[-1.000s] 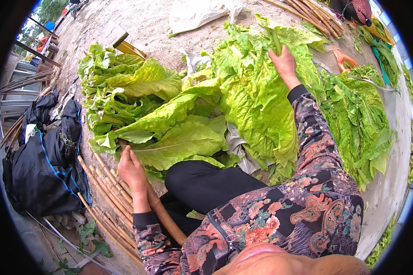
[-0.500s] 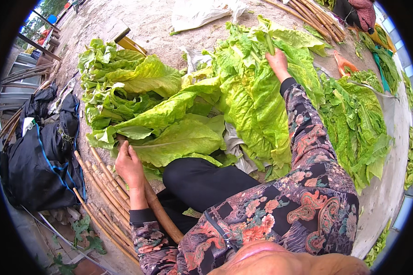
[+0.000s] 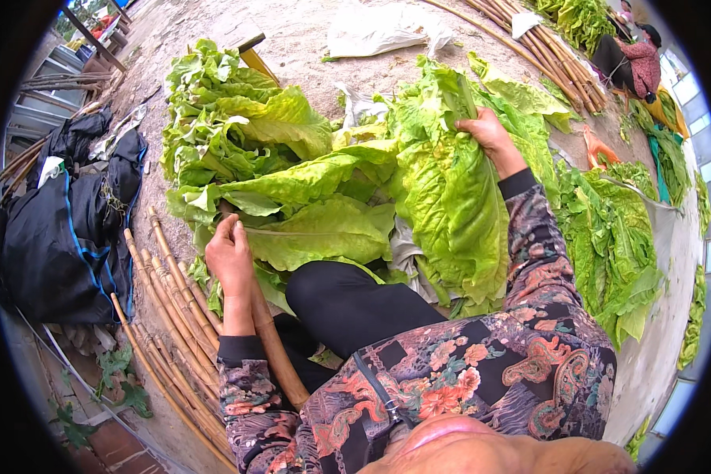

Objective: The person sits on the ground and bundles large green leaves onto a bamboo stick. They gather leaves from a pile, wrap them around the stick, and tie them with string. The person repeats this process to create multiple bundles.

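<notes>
My right hand [image 3: 491, 136] grips the stem end of a big green leaf [image 3: 450, 205] and holds it up over my black-trousered knee [image 3: 347, 304]. My left hand [image 3: 231, 257] closes around the end of a brown wooden stick [image 3: 272, 347] that runs back along my thigh, with a broad leaf [image 3: 324, 231] threaded against it. A heap of the same large green leaves [image 3: 237, 134] lies on the sandy ground just beyond both hands.
A bundle of bamboo sticks [image 3: 170, 316] lies at my left, beside dark bags [image 3: 63, 213]. More leaves [image 3: 616, 245] are piled at my right. Far back, another bundle of sticks [image 3: 553, 55] and a seated person [image 3: 628, 59] with leaves.
My right hand has lifted the leaf and drawn it nearer to me. My left hand has stayed on the stick.
</notes>
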`<state>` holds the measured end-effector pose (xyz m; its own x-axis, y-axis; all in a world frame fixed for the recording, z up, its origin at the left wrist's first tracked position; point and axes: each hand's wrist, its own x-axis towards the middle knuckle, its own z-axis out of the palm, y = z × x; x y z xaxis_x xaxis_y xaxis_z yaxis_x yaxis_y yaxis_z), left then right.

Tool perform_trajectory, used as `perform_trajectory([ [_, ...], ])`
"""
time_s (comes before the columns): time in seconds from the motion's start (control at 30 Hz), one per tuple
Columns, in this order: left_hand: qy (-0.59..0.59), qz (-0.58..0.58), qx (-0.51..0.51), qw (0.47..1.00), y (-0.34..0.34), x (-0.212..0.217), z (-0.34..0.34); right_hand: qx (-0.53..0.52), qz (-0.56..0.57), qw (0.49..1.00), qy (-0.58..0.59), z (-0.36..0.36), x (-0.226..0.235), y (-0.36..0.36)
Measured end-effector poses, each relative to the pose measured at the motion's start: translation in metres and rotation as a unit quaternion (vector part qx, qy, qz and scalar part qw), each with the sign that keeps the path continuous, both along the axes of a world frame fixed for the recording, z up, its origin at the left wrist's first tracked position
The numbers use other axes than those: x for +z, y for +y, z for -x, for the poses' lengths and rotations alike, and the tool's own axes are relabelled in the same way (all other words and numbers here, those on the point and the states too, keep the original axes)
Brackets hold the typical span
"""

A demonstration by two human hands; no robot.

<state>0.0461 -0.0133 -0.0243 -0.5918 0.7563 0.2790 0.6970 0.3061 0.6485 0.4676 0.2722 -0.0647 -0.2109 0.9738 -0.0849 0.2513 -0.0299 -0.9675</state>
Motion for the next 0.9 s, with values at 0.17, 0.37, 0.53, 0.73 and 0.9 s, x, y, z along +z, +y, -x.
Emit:
perform_trajectory([
  [0.17,-0.468,-0.077,-0.095,0.875,-0.019,0.021,0.026,0.312,0.125,0.937,0.099,0.096,0.102,-0.122],
  [0.37,-0.470,-0.091,-0.254,0.841,-0.043,0.011,0.045,0.488,0.246,0.836,0.058,0.238,0.069,-0.176],
  [0.53,-0.553,-0.172,-0.237,0.780,-0.044,-0.002,0.040,0.530,0.007,0.828,-0.184,0.283,0.061,-0.175],
  [0.73,-0.521,-0.184,-0.194,0.811,-0.049,-0.013,0.040,0.307,-0.372,0.787,-0.385,0.254,0.165,-0.233],
  [0.9,-0.489,-0.202,-0.207,0.823,-0.044,-0.013,0.034,0.353,-0.340,0.852,-0.182,0.288,0.052,-0.236],
])
